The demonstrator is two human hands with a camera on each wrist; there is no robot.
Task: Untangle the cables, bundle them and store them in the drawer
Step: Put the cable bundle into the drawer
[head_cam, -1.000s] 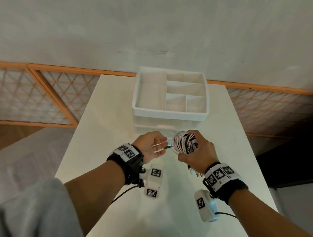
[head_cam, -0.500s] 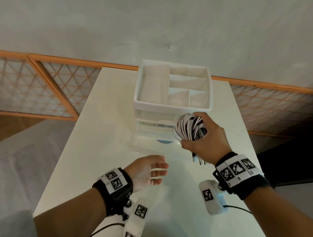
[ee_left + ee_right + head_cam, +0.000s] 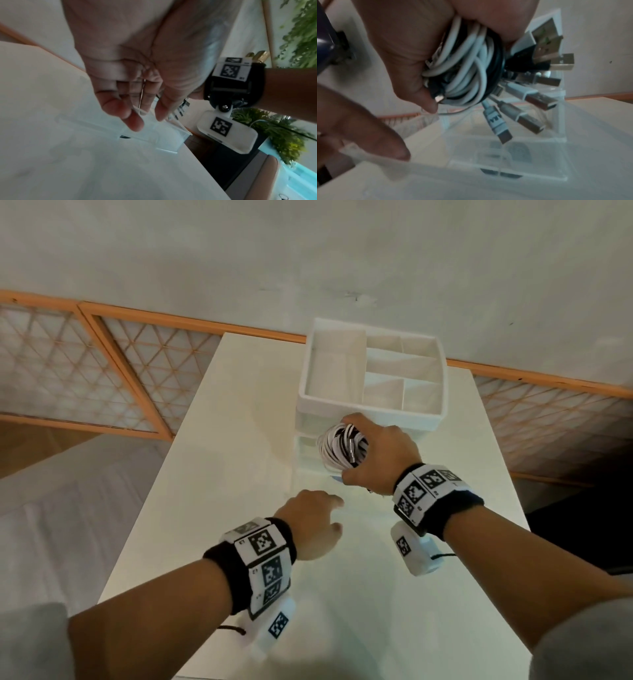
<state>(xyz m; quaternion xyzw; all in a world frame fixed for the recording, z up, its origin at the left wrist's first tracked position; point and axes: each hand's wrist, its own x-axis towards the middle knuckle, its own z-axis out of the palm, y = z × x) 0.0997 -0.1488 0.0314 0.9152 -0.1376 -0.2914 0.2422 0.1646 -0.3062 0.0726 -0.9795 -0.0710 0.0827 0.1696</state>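
Cables (image 3: 342,445) bundled, clenched in right hand (image 3: 380,460) over open drawer (image 3: 539,161) near table's (image 3: 236,474) far edge; left hand's (image 3: 310,523) grip unclear; storing remains.

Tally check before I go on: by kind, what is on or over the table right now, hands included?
cable bundle: 1
clear drawer, pulled out: 1
desk organizer: 1
hands: 2 (left hand, right hand)
Total: 5
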